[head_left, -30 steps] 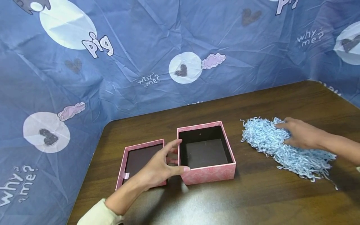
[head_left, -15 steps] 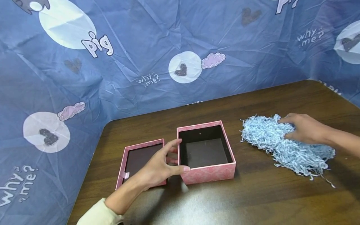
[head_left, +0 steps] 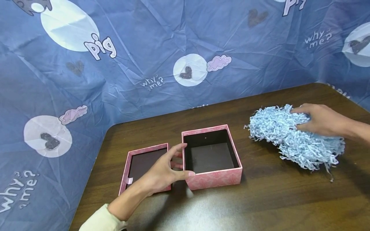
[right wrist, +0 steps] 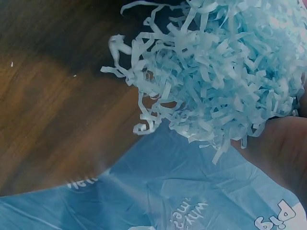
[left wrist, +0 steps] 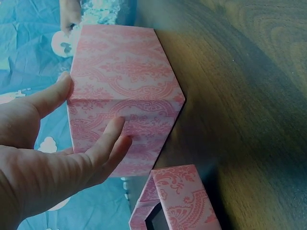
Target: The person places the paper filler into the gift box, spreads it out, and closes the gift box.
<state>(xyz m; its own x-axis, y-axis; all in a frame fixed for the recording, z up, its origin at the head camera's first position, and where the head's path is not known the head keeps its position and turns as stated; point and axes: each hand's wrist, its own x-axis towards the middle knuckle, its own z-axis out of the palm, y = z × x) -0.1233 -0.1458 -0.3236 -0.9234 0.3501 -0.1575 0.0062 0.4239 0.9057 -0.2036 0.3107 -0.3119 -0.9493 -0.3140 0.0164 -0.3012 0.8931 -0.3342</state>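
Note:
My left hand point(head_left: 162, 170) rests at the near left corner of a pink patterned box point(head_left: 212, 177). Its thumb lies on the near rim and its fingers touch the left wall point(left wrist: 96, 139). The box stands without a lid, and its dark inside holds nothing. At the right, my right hand point(head_left: 323, 120) grips a big bundle of light blue shredded paper point(head_left: 274, 125), raised off the table. In the right wrist view, loose strands of shredded paper point(right wrist: 216, 72) hang from the bundle and hide most of the fingers.
Left of the box lies its pink lid point(head_left: 147, 160), inside up, with a small white ribbon tab point(head_left: 129, 180) and partly behind my left hand. A brown wooden table point(head_left: 260, 205) carries everything. A blue printed cloth point(head_left: 144, 48) hangs behind it.
My right hand has lifted the shredded paper up from the table, toward the back. Left hand, box and lid have stayed in place.

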